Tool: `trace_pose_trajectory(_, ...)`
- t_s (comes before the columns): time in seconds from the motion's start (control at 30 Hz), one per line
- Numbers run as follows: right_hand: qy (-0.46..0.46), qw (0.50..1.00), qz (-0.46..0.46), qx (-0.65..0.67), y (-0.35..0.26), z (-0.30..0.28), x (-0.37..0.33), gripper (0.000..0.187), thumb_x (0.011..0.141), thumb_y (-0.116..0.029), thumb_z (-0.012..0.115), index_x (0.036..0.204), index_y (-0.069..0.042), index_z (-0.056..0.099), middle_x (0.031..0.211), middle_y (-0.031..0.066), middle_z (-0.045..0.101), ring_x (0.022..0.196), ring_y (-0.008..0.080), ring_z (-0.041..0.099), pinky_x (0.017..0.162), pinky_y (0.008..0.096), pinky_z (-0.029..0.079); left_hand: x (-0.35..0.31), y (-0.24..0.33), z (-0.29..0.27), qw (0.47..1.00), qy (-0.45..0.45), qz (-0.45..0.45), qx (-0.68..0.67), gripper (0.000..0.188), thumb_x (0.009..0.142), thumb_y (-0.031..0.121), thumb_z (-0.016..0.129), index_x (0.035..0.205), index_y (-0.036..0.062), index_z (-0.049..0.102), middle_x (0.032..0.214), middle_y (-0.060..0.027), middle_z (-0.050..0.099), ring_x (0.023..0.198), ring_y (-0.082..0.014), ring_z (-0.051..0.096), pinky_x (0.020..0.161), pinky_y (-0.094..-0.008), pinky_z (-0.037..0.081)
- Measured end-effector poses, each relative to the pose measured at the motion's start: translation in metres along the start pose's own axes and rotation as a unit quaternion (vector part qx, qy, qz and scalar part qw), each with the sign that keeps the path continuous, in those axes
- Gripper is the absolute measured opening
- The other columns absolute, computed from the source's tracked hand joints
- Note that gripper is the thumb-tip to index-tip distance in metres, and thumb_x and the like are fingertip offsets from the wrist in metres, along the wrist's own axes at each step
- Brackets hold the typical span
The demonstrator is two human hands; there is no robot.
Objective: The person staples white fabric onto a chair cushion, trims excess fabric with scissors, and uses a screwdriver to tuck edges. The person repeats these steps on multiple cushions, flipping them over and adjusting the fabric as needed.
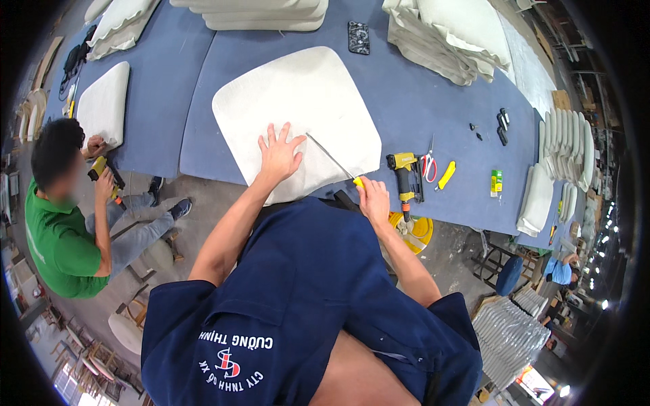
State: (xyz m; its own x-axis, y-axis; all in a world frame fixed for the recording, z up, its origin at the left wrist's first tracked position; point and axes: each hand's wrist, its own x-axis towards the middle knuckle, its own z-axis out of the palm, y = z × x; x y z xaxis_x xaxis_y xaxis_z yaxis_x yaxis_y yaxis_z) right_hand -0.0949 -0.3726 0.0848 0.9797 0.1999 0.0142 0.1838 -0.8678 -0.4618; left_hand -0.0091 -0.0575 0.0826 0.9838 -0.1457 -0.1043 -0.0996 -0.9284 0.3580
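Observation:
A cream fabric-covered seat pad lies on the blue table in front of me, its near edge against my body. My left hand rests on it with the fingers spread. My right hand is closed around the yellow handle of a long, thin screwdriver, at the pad's near right edge. The shaft slants up and left across the pad, and its tip is at the fabric just right of my left fingers. Whether the tip goes into the fabric I cannot tell.
To the right lie a yellow-and-black staple gun, red-handled scissors and a yellow utility knife. Stacked fabric covers and pads stand behind. At left, a person in green holds another staple gun by a pad.

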Motion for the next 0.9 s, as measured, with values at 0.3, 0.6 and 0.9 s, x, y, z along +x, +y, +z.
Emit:
trace_pose_trajectory(0.3,-0.123,0.938,0.147,0.289,0.034,0.072,-0.002,0.063,0.106,-0.067,0.043,0.093,-0.008,0.060,0.060,0.0080,0.047,0.057,0.0249,0.058,0.053,0.0428,0.048,0.066,0.003,-0.012,0.995,0.042,-0.064,-0.060,0.049,0.072,0.037,0.092,0.109,0.0167,0.066,0.120,-0.0080,0.060,0.117,-0.0317,0.049,0.097,-0.0503,0.036)
trace_pose_trajectory(0.6,-0.396,0.687,0.368,0.485,0.035,0.029,0.031,0.063,0.104,-0.071,0.044,0.086,-0.011,0.057,0.059,-0.0039,0.046,0.043,0.0059,0.031,0.041,0.0249,0.024,0.069,-0.004,-0.020,0.995,-0.002,-0.064,-0.082,0.053,0.072,0.044,0.090,0.114,0.0194,0.069,0.120,-0.0108,0.060,0.121,-0.0329,0.046,0.103,-0.0503,0.030)
trace_pose_trajectory(0.9,-0.155,0.956,0.049,0.244,0.016,-0.055,0.015,0.026,0.096,-0.032,0.069,0.114,-0.015,0.067,0.088,0.0181,0.072,0.080,0.0416,0.070,0.071,0.0463,0.056,-0.045,-0.071,-0.046,0.898,0.024,-0.158,-0.411,0.020,0.093,0.022,0.074,0.100,0.0030,0.075,0.092,-0.0116,0.074,0.086,-0.0239,0.069,0.087,-0.0326,0.054)
